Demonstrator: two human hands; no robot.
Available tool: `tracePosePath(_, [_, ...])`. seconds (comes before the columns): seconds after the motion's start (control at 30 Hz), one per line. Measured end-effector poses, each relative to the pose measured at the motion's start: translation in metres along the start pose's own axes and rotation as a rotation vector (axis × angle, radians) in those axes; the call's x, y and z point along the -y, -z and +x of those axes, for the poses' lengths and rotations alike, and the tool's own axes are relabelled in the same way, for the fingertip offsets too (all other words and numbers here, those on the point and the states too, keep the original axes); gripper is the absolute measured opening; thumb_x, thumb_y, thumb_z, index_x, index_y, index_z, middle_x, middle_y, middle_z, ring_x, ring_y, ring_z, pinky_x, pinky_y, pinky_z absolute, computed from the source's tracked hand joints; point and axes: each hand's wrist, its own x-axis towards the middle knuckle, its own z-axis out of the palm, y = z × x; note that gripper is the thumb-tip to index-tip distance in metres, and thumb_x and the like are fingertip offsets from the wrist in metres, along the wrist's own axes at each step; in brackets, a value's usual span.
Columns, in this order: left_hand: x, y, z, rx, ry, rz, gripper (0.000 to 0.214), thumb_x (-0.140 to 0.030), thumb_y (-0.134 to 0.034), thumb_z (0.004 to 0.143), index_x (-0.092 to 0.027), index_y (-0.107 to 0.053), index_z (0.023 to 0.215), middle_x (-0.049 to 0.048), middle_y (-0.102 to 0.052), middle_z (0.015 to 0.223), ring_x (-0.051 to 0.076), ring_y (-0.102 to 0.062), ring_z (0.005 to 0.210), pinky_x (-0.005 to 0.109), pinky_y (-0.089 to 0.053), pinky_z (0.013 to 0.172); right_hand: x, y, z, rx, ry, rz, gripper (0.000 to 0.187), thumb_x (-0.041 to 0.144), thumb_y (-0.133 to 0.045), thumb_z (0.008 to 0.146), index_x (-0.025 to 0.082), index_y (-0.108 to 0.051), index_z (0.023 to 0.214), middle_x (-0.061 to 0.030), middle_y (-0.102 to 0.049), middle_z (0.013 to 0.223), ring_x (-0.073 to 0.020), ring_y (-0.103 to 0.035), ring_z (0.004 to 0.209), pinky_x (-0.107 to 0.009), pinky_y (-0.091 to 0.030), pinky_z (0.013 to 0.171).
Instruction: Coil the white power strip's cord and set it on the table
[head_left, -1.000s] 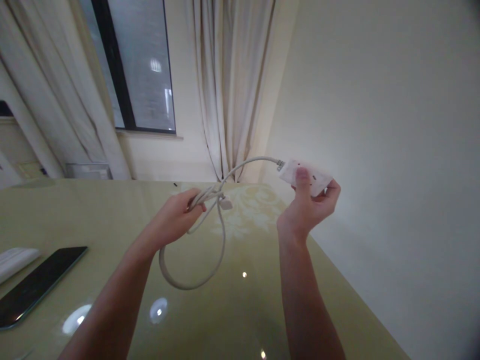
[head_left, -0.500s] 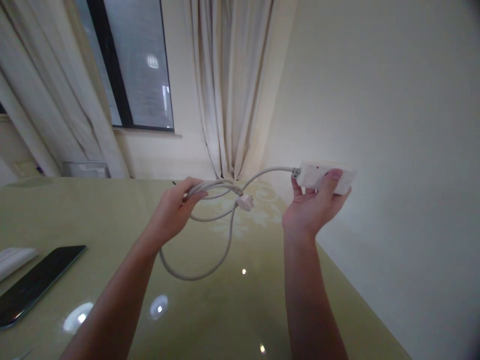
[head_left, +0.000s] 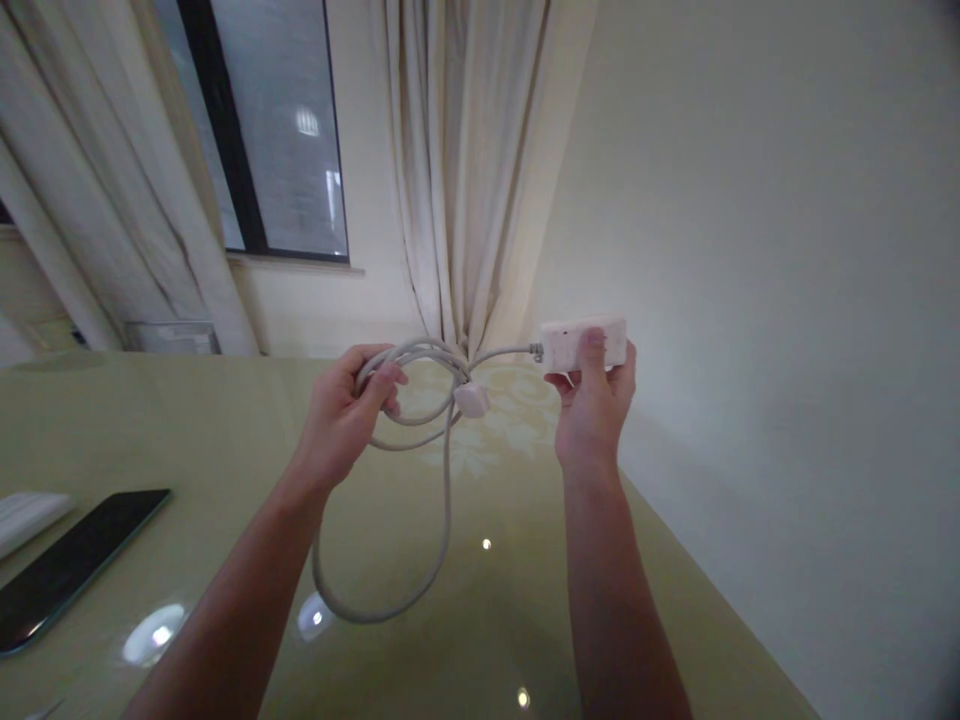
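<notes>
Your left hand (head_left: 339, 408) grips one grey, looped cable (head_left: 448, 490) bearing one rounded white plug (head_left: 472, 400); your right hand (head_left: 595, 412) clasps one white, rectangular plastic power strip (head_left: 562, 350).

Right hand (head_left: 591, 415) brings the power strip (head_left: 562, 350) nearer the left hand (head_left: 337, 415) as the cord (head_left: 447, 490) hangs in a lower loop.

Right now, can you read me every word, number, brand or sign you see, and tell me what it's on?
There are none I can read.
White power strip in the right hand: small dark marks, too small to tell if they are writing.
White plug: no writing I can make out.
Black phone: none I can make out.
</notes>
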Motion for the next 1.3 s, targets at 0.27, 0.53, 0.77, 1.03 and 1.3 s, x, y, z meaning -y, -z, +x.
tracePosePath(0.27, [-0.006,-0.012,-0.001,-0.039,0.046,-0.333,0.025,-0.036,-0.086,0.082,-0.017,-0.075,0.093,-0.0011,-0.060,0.071,0.004,-0.034,0.049,0.017,-0.027,0.043,-0.021,0.001,0.002,0.184,-0.110,-0.110,0.053,0.062,-0.077,0.082,0.020,-0.062,0.109,-0.0023,-0.068,0.095,-0.0145,-0.066,0.079,-0.020,-0.053,0.057])
tracePosePath(0.53, [-0.006,-0.016,-0.001,-0.087,0.142,-0.494,0.029,-0.033,-0.091,0.077,-0.015,-0.067,0.079,-0.0026,-0.056,0.071,0.002,-0.032,0.049,0.013,-0.027,0.041,-0.046,-0.007,-0.010,0.551,-0.435,-0.142,0.054,0.061,-0.081,0.078,0.016,-0.071,0.105,-0.0044,-0.075,0.086,-0.0147,-0.068,0.068,-0.023,-0.054,0.055])
tracePosePath(0.77, [0.006,-0.012,0.007,-0.307,0.213,-0.480,0.033,-0.031,-0.087,0.081,-0.015,-0.059,0.075,-0.0043,-0.055,0.072,0.001,-0.032,0.046,0.012,-0.025,0.038,-0.060,-0.024,-0.036,0.840,-0.720,-0.001,0.045,0.056,-0.084,0.076,0.020,-0.072,0.100,-0.0029,-0.076,0.089,-0.0157,-0.069,0.069,-0.024,-0.057,0.058])
tracePosePath(1.03, [0.023,-0.007,0.012,-0.609,0.099,-0.198,0.024,-0.030,-0.065,0.097,-0.017,-0.056,0.079,-0.0057,-0.055,0.072,0.003,-0.035,0.046,0.017,-0.031,0.042,-0.058,-0.035,-0.048,0.860,-0.895,0.205,0.074,0.088,-0.049,0.088,0.026,-0.060,0.125,-0.0063,-0.075,0.102,-0.0211,-0.073,0.081,-0.035,-0.061,0.071])
tracePosePath(1.3, [0.029,-0.011,0.010,-0.682,-0.036,-0.079,0.014,-0.025,-0.051,0.102,-0.019,-0.052,0.090,-0.0068,-0.054,0.074,0.005,-0.037,0.047,0.020,-0.031,0.046,-0.070,-0.045,-0.069,0.842,-0.552,0.081,0.114,0.018,-0.090,0.062,0.025,-0.031,0.159,0.0028,-0.065,0.098,-0.0147,-0.063,0.086,-0.028,-0.054,0.076])
